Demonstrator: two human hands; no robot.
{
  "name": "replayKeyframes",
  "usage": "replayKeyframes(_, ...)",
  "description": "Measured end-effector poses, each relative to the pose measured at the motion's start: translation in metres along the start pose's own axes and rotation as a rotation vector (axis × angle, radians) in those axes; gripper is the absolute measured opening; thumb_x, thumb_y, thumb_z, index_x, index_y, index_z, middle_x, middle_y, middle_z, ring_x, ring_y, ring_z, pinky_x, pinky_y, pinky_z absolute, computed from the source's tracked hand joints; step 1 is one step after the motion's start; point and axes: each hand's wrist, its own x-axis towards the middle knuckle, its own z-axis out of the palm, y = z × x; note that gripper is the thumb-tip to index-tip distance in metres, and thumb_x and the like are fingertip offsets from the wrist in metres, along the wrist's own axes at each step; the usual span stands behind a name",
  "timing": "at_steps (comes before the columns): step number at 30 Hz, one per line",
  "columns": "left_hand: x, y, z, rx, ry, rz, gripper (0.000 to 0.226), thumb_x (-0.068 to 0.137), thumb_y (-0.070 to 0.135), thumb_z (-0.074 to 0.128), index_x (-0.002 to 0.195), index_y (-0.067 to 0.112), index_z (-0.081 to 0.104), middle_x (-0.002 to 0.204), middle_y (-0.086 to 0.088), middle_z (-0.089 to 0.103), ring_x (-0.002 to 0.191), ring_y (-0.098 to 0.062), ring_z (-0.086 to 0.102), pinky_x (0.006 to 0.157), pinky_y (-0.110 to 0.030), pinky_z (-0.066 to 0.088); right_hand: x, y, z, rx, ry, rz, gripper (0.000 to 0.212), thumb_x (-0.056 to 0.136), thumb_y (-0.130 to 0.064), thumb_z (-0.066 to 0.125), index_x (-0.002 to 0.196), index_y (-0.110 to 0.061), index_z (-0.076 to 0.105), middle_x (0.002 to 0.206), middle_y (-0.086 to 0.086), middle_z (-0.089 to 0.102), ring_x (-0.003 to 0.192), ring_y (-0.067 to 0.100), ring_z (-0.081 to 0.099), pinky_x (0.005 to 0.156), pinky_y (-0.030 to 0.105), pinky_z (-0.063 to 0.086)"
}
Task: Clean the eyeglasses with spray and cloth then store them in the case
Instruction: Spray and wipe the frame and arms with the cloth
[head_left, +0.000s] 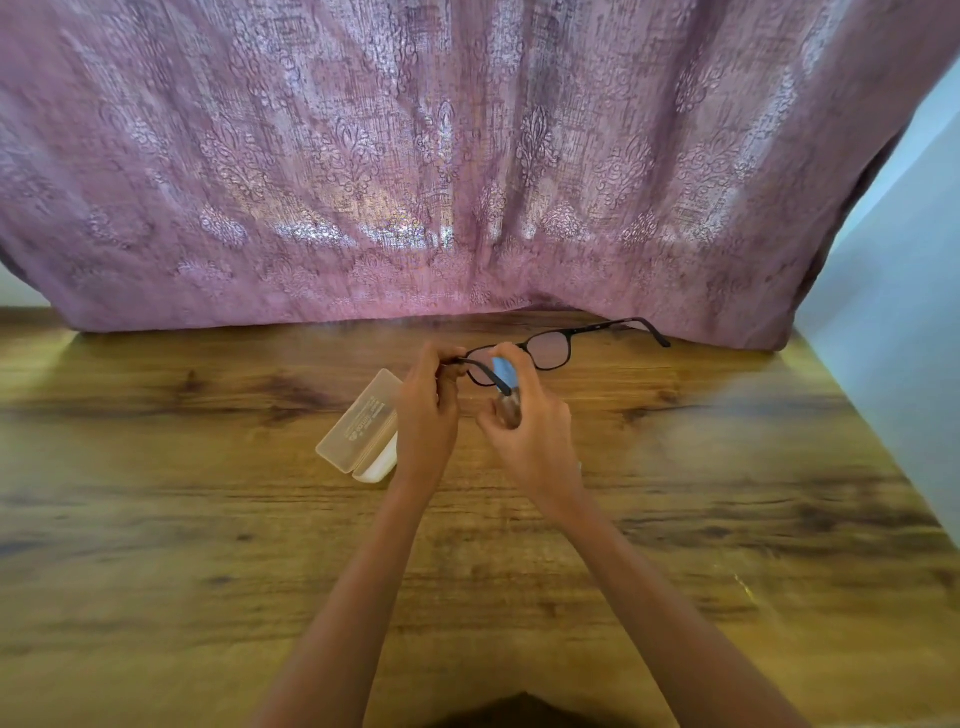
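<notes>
Black-framed eyeglasses (550, 349) are held up above the wooden table (208, 519), temples unfolded. My left hand (428, 410) pinches the frame's left corner near the hinge. My right hand (530, 431) grips a small spray bottle (506, 387) with a blue top, held close in front of the left lens. A translucent white glasses case (361, 428) lies open on the table, just left of my left wrist and partly hidden by it. No cleaning cloth is in sight.
A pink patterned curtain (467, 156) hangs across the far edge of the table. A pale wall (904, 338) borders the table on the right. Bare wood stretches left, right and toward me.
</notes>
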Motion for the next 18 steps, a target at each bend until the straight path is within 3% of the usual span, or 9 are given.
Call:
replayKeyframes(5, -0.002, -0.003, -0.001, -0.004, 0.003, -0.017, 0.02, 0.094, -0.001, 0.044, 0.104, 0.01, 0.058, 0.089, 0.001, 0.065, 0.081, -0.009, 0.058, 0.071, -0.016, 0.042, 0.006, 0.009, -0.021, -0.046, 0.054, 0.033, 0.058, 0.086, -0.024, 0.07, 0.138, -0.026, 0.044, 0.059, -0.016, 0.03, 0.046, 0.004, 0.032, 0.047, 0.012, 0.031)
replayKeyframes(8, -0.002, -0.003, 0.0, 0.018, 0.012, 0.003, 0.018, 0.094, 0.0, 0.045, 0.103, 0.009, 0.058, 0.087, 0.003, 0.063, 0.078, -0.008, 0.056, 0.069, -0.013, 0.04, 0.01, 0.022, -0.03, -0.093, 0.027, 0.05, 0.051, 0.088, -0.012, 0.067, 0.132, -0.025, 0.045, 0.056, -0.01, 0.034, 0.044, 0.004, 0.031, 0.045, 0.014, 0.028)
replayKeyframes(11, -0.001, -0.003, 0.001, 0.035, 0.016, 0.011, 0.016, 0.095, 0.0, 0.046, 0.102, 0.008, 0.058, 0.086, 0.004, 0.062, 0.076, -0.005, 0.055, 0.067, -0.011, 0.039, 0.01, 0.031, -0.03, -0.105, 0.029, 0.105, 0.052, 0.085, 0.0, 0.06, 0.128, -0.027, 0.046, 0.056, -0.002, 0.043, 0.042, 0.009, 0.036, 0.04, 0.03, 0.034)
replayKeyframes(14, -0.001, -0.004, 0.002, 0.04, 0.013, 0.014, 0.016, 0.095, 0.0, 0.046, 0.101, 0.009, 0.058, 0.086, 0.004, 0.061, 0.075, -0.002, 0.055, 0.067, -0.01, 0.038, 0.012, 0.034, -0.033, -0.084, 0.01, 0.109, 0.049, 0.087, -0.005, 0.062, 0.127, -0.027, 0.046, 0.056, 0.008, 0.049, 0.041, 0.013, 0.039, 0.041, 0.037, 0.041)
replayKeyframes(18, -0.002, -0.003, 0.002, 0.031, 0.009, 0.021, 0.016, 0.095, -0.001, 0.046, 0.101, 0.01, 0.057, 0.087, 0.003, 0.061, 0.075, 0.0, 0.054, 0.068, -0.01, 0.039, 0.017, 0.038, -0.035, -0.097, -0.017, 0.08, 0.05, 0.086, -0.014, 0.068, 0.128, -0.026, 0.045, 0.05, -0.003, 0.037, 0.04, 0.008, 0.031, 0.04, 0.018, 0.03)
